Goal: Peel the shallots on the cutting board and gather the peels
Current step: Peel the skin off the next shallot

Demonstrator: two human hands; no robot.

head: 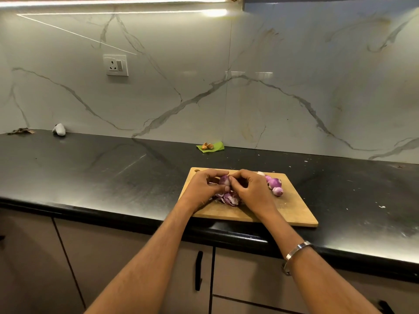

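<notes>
Right now you have both hands over the board (292,211), which lies on the black counter (90,173) near its front edge. Your left hand (201,189) curls its fingers round a purple shallot (225,179), cradling it from the left, with the thumb pressed against its lower side. Your right hand (251,189) meets it from the other side, its fingertips pinching at the top of the same shallot; whether a strip of skin is caught between them is hidden. Just beneath your hands a heap of purple peels (229,198) rests on the board, partly covered by your right palm. To the right of your right hand, further shallots (274,182) lie close together on the board, the smallest of them nearest you. A metal bangle (297,250) circles your right forearm. Back against the marble wall (294,64) sits a green leaf (215,146) carrying small brown pieces. Far left on the counter are a white lump (59,129) and some dark scraps (20,131), and a socket (115,65) is set in the wall above.
</notes>
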